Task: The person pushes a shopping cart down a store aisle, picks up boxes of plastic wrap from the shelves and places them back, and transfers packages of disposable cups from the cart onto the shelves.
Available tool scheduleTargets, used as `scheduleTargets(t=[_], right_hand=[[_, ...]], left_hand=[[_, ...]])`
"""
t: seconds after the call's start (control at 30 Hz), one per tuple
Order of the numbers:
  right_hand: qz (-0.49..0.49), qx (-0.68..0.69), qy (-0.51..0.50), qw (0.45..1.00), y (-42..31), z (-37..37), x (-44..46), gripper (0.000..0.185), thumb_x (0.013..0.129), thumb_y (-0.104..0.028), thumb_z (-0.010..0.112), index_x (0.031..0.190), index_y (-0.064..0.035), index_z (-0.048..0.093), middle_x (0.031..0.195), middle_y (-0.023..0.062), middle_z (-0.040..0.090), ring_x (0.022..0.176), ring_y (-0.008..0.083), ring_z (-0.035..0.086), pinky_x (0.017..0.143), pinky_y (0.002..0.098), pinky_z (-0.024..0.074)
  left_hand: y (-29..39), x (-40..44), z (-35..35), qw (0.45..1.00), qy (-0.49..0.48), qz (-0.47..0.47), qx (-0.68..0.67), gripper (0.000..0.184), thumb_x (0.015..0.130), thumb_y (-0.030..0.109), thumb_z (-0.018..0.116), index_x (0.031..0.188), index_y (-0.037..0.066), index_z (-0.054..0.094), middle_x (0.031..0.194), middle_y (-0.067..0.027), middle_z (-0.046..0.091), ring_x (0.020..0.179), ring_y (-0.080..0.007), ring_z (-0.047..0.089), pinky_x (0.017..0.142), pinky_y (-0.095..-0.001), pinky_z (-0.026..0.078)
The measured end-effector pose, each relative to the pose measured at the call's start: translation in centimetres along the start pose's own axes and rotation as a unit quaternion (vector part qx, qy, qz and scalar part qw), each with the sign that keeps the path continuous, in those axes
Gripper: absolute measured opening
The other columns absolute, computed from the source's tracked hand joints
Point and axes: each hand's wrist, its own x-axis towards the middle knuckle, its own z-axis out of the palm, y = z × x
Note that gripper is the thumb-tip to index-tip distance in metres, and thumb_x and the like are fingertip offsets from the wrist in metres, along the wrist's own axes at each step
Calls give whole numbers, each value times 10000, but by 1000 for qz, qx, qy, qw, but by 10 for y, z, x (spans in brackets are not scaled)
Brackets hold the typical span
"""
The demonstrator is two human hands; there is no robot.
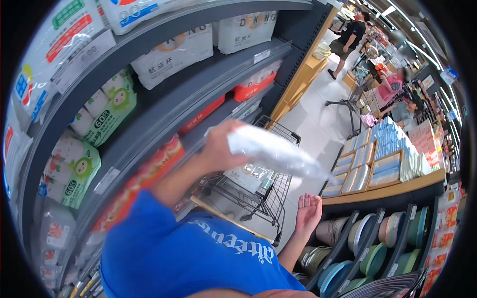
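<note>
My left hand (223, 146) grips one end of a white plastic-wrapped pack (276, 151), held up in front of the shelves and above a shopping cart. The pack is blurred, so what it contains cannot be made out. My right hand (309, 214) is raised on the right with its fingers apart and slightly bent, holding nothing, clear of the pack. Beneath the pack stands the black wire shopping cart (271, 208), with a white printed package (248, 178) in it.
Dark shelves (198, 79) on the left carry wrapped packs and green-labelled paper rolls (117, 99). At right, a display (382, 186) holds folded cloths above racks of bowls (372, 258). A person in black (353, 37) and another in pink (391, 87) stand down the aisle.
</note>
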Motion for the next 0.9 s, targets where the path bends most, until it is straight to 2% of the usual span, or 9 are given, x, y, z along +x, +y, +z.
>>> scheduleTargets(t=[0.1, 0.13, 0.27, 0.37, 0.57, 0.63, 0.67, 0.77, 0.9], right_hand=[[29, 11, -17, 999, 5, 3, 1, 196, 1024, -258, 562, 1119, -91, 604, 1046, 62, 651, 1029, 207, 608, 951, 401, 466], [37, 21, -30, 999, 7, 0, 3, 198, 1034, -265, 548, 1116, -96, 609, 1043, 61, 659, 1011, 200, 615, 940, 389, 473], [58, 25, -47, 997, 16, 9, 7, 214, 1042, -279, 530, 1104, -93, 615, 1041, 53, 661, 939, 182, 624, 875, 368, 493], [115, 43, -127, 984, 30, 16, 8, 302, 1009, -281, 590, 1216, -62, 582, 1136, 86, 659, 1057, 228, 613, 876, 384, 505], [301, 43, 44, 951, 84, 23, -30, 506, 1022, -353, 537, 1429, -59, 478, 1337, 154, 613, 1231, 305, 586, 1043, 454, 476], [317, 45, 23, 947, 81, 32, -43, 503, 1025, -355, 529, 1428, -57, 480, 1340, 152, 612, 1232, 304, 585, 1044, 451, 475], [322, 45, 13, 946, 78, 37, -50, 502, 1027, -356, 526, 1427, -56, 481, 1341, 151, 611, 1233, 303, 584, 1045, 449, 475], [322, 33, -9, 946, 71, 46, -63, 499, 1032, -358, 514, 1425, -53, 484, 1345, 147, 609, 1234, 300, 582, 1047, 443, 473], [319, 13, -30, 947, 62, 56, -75, 496, 1038, -362, 499, 1423, -49, 488, 1350, 143, 606, 1236, 297, 580, 1049, 436, 471]], left_hand=[[0, 5, -27, 983, 81, -160, 21, 594, 639, 195, 924, 1093, -3, 597, 1045, -157, 691, 958, -216, 689, 856, -359, 548], [20, 15, -32, 981, 154, -120, -7, 581, 687, 135, 886, 1150, -5, 565, 1096, -150, 675, 985, -195, 665, 880, -336, 541], [20, 8, -37, 924, 219, -229, -217, 637, 746, 1, 789, 1300, 14, 474, 1253, -143, 616, 1090, -241, 634, 965, -362, 507], [5, -17, -26, 832, 267, -331, -357, 599, 829, 67, 710, 1367, 12, 451, 1274, -149, 608, 1171, -271, 603, 1019, -402, 481], [-28, -57, 8, 684, 291, -386, -547, 580, 1003, 391, 450, 1437, 6, 438, 1357, -166, 572, 1278, -331, 532, 1104, -483, 406], [-37, -61, 28, 727, 262, -330, -542, 612, 1032, 470, 396, 1414, 0, 480, 1354, -157, 581, 1265, -320, 542, 1109, -452, 404], [-86, -81, 32, 682, 199, -269, -651, 608, 1032, 479, 399, 1403, 6, 491, 1351, -154, 583, 1245, -323, 553, 1100, -442, 414], [-124, -95, 49, 710, 190, -287, -614, 601, 1027, 494, 418, 1376, 14, 514, 1320, -150, 598, 1202, -324, 578, 1074, -428, 440], [-43, -69, 57, 746, 183, -325, -551, 575, 1018, 498, 452, 1324, 22, 554, 1238, -137, 634, 1151, -294, 606, 1038, -417, 466]])
